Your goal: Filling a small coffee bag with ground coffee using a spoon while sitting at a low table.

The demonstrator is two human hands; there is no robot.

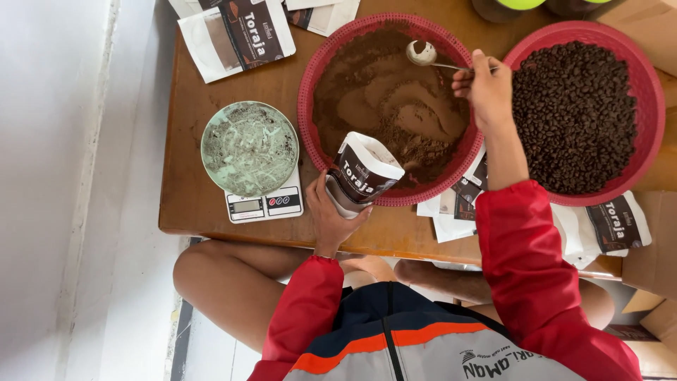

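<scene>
Head view, looking down at a brown wooden table point(211, 197). Left hand point(331, 215), lower centre of frame, is wrapped around the bottom of a white and dark stand-up pouch point(363, 173), thumb on one side, fingers curled behind; firm grasp. Pouch mouth is open and tilts toward the upper right, leaning against the near rim of the red basket of ground coffee point(310, 92). Brown powder fills that basket, with scoop grooves in its surface.

Right hand point(486, 88), upper centre-right, has fingers pinched closed on the handle of a metal spoon point(423, 53). Spoon bowl sits at the top of the powder basket, a little powder in it, just over the ground coffee. Wrist crosses the gap where the two baskets touch.

Second red basket point(652, 92), upper right, holds whole dark coffee beans. Touching the first basket side by side.

Left of centre: small white digital scale point(264, 204) with a pale green round plate point(249, 148) on top, dusted with brown powder streaks. Just beside the pouch, not touching.

Flat empty pouches: one stack at top left point(236, 35), more under the near edges of both baskets at centre-right point(606, 226).

Red sleeves on both arms, bare knees at the bottom of frame under the table edge. Cardboard box point(652, 261) at right edge.
</scene>
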